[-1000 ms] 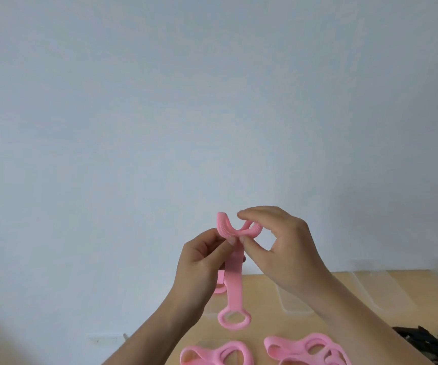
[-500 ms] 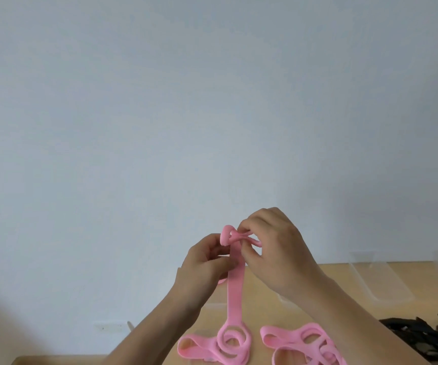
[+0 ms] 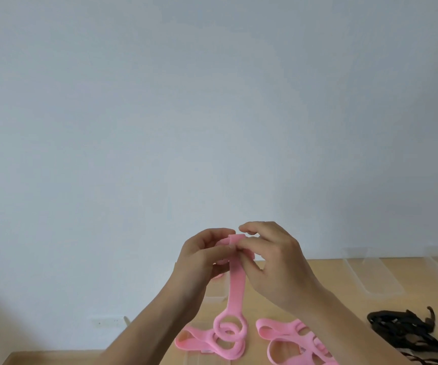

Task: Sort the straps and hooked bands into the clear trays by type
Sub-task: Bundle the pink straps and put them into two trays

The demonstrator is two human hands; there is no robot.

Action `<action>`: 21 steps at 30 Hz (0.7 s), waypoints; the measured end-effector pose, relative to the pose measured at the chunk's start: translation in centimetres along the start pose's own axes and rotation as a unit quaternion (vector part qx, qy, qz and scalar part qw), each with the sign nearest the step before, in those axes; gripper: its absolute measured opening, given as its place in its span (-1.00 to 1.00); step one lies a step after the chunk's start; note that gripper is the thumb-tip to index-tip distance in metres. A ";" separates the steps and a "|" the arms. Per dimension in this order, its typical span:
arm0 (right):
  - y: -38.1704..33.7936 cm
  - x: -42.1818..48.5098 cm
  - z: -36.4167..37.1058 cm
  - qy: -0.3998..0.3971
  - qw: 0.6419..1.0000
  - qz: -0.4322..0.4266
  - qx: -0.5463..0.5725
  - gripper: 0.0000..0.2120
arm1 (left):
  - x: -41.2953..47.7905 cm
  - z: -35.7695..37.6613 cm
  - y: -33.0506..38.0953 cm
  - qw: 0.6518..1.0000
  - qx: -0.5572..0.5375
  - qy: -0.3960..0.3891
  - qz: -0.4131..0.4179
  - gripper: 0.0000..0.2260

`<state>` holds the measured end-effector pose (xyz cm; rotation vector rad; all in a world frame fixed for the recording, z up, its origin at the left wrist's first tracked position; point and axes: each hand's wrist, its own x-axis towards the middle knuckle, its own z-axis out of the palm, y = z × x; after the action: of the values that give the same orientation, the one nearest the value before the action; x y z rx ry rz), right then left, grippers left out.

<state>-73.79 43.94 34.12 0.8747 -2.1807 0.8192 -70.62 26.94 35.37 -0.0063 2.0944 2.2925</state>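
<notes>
Pale wall (image 3: 212, 101) behind: left hand (image 3: 199, 262) and right hand (image 3: 275, 262) pinch the top of the pink strap (image 3: 236, 288), which hangs straight down toward the table (image 3: 417, 306).

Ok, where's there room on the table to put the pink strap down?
Bare wood lies between the right hand and the clear tray, and that tray looks empty. Crowded up front: pink straps in the middle, black bands at right.

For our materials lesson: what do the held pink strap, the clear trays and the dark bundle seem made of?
Pink strap: probably silicone or soft rubber, matte; it folds at the top and hangs limp. Clear trays: apparently hard plastic, smooth; the wooden table shows through. Dark bundle: maybe fabric or cord, dull; too blurred to say.
</notes>
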 end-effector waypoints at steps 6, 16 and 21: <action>-0.4 0.7 -0.2 0.019 0.990 0.064 0.126 -0.84 | 0.4 -0.5 -0.2 0.999 0.025 0.019 0.014 -0.73; 0.1 1.6 0.0 -0.132 0.981 0.096 0.100 -0.87 | 0.4 -1.1 -1.3 1.000 0.005 0.020 0.012 -0.53; -0.3 1.6 0.4 -0.089 0.989 0.092 0.079 -0.81 | 0.1 -1.3 -2.4 0.998 -0.052 0.028 -0.038 -0.52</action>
<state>-74.65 42.86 35.17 0.8602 -2.4048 1.0511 -70.62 25.87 32.82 -0.1519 1.9589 2.3804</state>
